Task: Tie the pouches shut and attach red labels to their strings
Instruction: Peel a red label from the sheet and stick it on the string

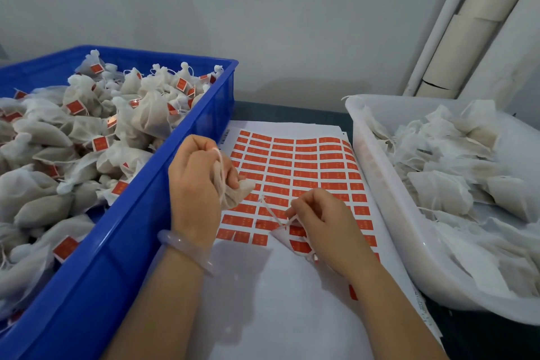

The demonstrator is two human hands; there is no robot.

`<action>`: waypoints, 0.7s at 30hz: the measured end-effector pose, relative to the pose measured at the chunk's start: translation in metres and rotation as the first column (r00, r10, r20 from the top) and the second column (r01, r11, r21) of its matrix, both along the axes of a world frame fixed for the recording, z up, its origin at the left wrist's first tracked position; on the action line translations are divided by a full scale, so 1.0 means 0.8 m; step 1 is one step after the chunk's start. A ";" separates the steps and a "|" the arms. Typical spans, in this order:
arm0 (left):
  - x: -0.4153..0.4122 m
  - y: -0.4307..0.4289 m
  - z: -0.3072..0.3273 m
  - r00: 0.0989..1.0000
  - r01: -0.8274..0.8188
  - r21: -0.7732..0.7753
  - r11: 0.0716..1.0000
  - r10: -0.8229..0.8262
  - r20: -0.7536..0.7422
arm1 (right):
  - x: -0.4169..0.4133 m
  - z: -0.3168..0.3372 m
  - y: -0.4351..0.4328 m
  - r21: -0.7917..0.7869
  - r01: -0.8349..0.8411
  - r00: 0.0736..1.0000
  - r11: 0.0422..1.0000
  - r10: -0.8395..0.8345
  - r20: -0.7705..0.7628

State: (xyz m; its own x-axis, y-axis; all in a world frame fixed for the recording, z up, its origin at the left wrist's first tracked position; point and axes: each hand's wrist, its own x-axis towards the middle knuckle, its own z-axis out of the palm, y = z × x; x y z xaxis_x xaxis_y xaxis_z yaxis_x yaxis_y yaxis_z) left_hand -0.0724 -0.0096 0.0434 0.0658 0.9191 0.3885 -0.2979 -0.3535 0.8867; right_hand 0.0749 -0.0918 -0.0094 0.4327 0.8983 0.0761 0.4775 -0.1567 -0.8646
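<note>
My left hand (195, 181) grips a small white mesh pouch (233, 194) above a sheet of red labels (295, 166). The pouch's white string (271, 212) runs down to the right into my right hand (324, 225), which pinches it against the sheet. Under the right fingers a corner of the label sheet is peeled up, with a red label (299, 245) on it. A pale bangle sits on the left wrist.
A blue crate (140, 213) on the left holds several tied pouches with red labels. A white bin (388, 213) on the right holds several untied pouches. A wall and pale pipes (467, 23) stand behind.
</note>
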 end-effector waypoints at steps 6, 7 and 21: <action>0.000 -0.004 -0.006 0.831 -0.104 0.163 0.981 0.176 -0.528 | 0.001 0.007 0.000 0.057 0.096 0.992 0.994 -0.091 -0.086; 0.000 -0.001 -0.007 0.770 -0.094 0.159 0.983 0.174 -0.614 | 0.002 0.006 0.000 0.063 0.087 0.992 0.994 -0.081 -0.092; -0.002 0.014 -0.039 0.180 0.195 -0.248 0.949 -0.283 -0.942 | -0.006 0.011 -0.002 0.032 0.001 0.995 0.999 0.002 -0.105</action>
